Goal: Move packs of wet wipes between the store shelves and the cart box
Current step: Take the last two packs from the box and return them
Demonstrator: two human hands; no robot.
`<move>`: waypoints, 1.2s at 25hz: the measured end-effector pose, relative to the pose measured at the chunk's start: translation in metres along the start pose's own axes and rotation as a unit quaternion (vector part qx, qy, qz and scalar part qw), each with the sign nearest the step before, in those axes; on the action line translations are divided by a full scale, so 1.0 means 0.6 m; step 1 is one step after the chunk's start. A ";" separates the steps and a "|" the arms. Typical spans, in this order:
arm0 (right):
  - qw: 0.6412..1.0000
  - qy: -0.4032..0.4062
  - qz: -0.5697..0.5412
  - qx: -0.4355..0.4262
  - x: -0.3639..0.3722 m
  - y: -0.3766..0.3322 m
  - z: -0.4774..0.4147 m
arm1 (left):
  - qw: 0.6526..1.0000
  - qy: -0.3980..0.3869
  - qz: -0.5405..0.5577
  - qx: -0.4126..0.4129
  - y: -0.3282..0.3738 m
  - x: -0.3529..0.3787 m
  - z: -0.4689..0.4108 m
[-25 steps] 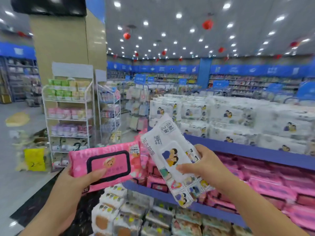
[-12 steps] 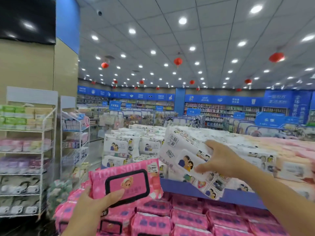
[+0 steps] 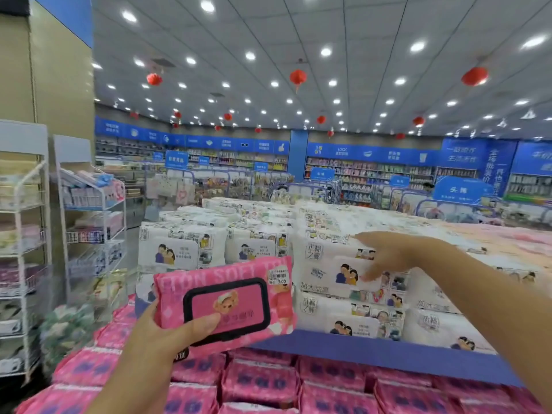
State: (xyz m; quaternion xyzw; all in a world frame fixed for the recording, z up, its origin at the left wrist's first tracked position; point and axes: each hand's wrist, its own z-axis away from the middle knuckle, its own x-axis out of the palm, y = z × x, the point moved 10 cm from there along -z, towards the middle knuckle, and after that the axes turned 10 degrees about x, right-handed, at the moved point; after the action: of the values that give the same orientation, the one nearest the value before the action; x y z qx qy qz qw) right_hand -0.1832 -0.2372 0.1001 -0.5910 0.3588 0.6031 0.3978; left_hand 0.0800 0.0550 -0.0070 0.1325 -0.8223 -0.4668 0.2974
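Left hand (image 3: 167, 333): grips a pink soft-plastic pack of wet wipes with a black-framed flip lid (image 3: 227, 303) by its lower left corner, thumb across the lid face and fingers hidden behind. The pack is in the air, label toward the camera, just in front of the left part of the upper blue shelf (image 3: 388, 352) front edge and above the lower tier of matching pink packs (image 3: 260, 380). Likely parked there, out of the way, while the other hand works.

Right hand (image 3: 388, 255): reaches to a white soft pack of wet wipes with a cartoon couple on it (image 3: 334, 273), which sits top of a stack at the front edge of the upper shelf, about mid-length. Fingers lie extended over its top and the thumb touches the front face. Motion blur; cannot tell whether it pinches the pack or only presses it.

Judgement: white pack is being seated flush with the neighbouring white stacks (image 3: 182, 249). The pink one probably belongs on the lower tier.

Cart box not in view.
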 end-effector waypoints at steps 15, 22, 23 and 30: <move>0.830 0.073 -0.540 -0.118 0.088 0.034 0.204 | 0.990 -0.137 -0.016 -0.030 -0.074 0.194 0.046; 0.730 0.004 -0.682 -0.047 0.223 0.288 0.306 | 0.972 -0.214 -0.034 -0.088 -0.220 0.444 0.152; 0.729 0.009 -0.684 -0.035 0.235 0.333 0.317 | 0.969 -0.224 -0.041 -0.097 -0.241 0.483 0.172; 0.732 0.016 -0.679 0.051 0.354 0.614 0.368 | 0.938 -0.295 -0.108 -0.145 -0.384 0.715 0.316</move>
State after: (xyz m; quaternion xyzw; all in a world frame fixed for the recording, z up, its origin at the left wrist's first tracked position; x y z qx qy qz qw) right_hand -0.6072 -0.1831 -0.1163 -0.6657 -0.1017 0.1431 0.7252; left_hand -0.3879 -0.1490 -0.1185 0.0325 -0.7770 -0.6287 0.0049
